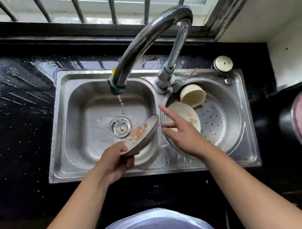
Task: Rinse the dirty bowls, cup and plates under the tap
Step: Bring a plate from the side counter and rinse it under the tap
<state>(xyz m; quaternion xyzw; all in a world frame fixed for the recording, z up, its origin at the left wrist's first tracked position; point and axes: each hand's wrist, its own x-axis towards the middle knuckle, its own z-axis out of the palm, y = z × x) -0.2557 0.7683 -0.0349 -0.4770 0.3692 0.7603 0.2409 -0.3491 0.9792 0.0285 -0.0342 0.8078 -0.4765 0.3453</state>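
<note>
- The step in hand looks like the rinse of the first dish: the left hand [114, 164] grips a bowl [141, 134] by its near rim, thumb on the inside.
- The bowl is tilted over the near right part of the left basin [80, 126], with orange stains showing inside it.
- A thin stream [120, 99] falls from the tap [143, 39] toward the drain [120, 127]; the bowl sits nearer and to the right of it, not under it.
- The right hand [181, 131] holds nothing, its fingers spread wide above the right basin [222, 118].
- In that basin wait a stained plate [188, 114] and, beyond it, a cup [193, 95] on its side.
- Next, the bowl likely needs moving farther and left into the stream, with the free hand rubbing the stains.
</note>
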